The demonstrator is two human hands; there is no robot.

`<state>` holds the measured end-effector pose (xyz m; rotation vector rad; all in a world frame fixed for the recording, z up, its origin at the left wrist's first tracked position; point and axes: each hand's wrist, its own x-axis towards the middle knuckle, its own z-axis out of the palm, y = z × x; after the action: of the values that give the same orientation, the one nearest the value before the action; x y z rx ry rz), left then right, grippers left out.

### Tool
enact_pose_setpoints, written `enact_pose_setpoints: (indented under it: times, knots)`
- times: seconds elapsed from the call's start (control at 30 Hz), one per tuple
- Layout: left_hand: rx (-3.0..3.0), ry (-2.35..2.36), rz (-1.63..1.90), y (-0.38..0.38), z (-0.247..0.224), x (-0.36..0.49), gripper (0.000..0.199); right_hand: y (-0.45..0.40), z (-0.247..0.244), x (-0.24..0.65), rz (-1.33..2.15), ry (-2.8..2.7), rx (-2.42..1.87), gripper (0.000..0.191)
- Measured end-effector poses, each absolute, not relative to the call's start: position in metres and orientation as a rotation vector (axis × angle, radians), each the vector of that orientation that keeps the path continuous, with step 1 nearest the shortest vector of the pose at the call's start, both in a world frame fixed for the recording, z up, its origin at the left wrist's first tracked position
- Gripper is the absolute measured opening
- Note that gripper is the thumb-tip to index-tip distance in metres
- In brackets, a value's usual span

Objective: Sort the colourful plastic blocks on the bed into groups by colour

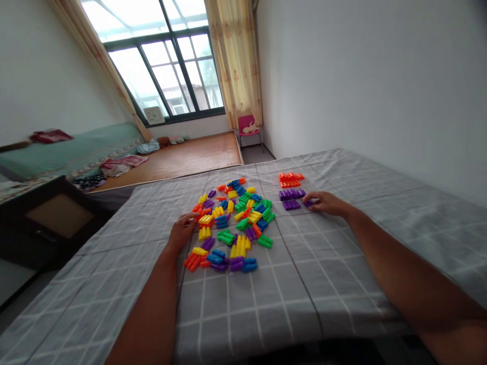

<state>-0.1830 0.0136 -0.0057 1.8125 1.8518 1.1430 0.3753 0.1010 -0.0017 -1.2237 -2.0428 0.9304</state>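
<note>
Small ribbed plastic pieces in orange, yellow, green, blue and purple lie in a loose pile (239,247) on a grey checked cloth (266,299). My left hand (183,230) rests at the pile's left edge, fingers loosely stretched toward orange and yellow pieces (205,219). To the right of the pile, my right hand (325,203) pinches a purple piece (307,204) low over the cloth. It is beside the right end of purple pieces (291,205) lined up in rows. Behind those are rows of orange pieces (291,178).
A white wall (365,91) runs along the right side. Beyond the cloth are a brown mat-covered bed (198,152), a pink chair (246,121) with a soft toy, and a window with curtains (236,61). A dark cabinet (57,223) stands at left.
</note>
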Motion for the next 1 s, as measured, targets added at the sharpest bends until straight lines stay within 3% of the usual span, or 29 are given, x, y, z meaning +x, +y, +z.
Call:
enact_pose_setpoints:
  times: [0.27,0.53,1.0]
  knots:
    - [1.904,1.855,1.129,0.014,-0.008,-0.183,0.043,0.107,-0.018,0.361,0.702,-1.998,-1.242,0.016]
    - [2.013,1.872,1.077,0.016,-0.01,-0.174,0.035,0.098,-0.004,0.351,0.278,-1.933,-1.218,0.025]
    - [2.003,1.855,1.105,0.019,-0.02,-0.176,0.038,0.056,0.013,0.224,0.22,-2.446,-0.738,0.024]
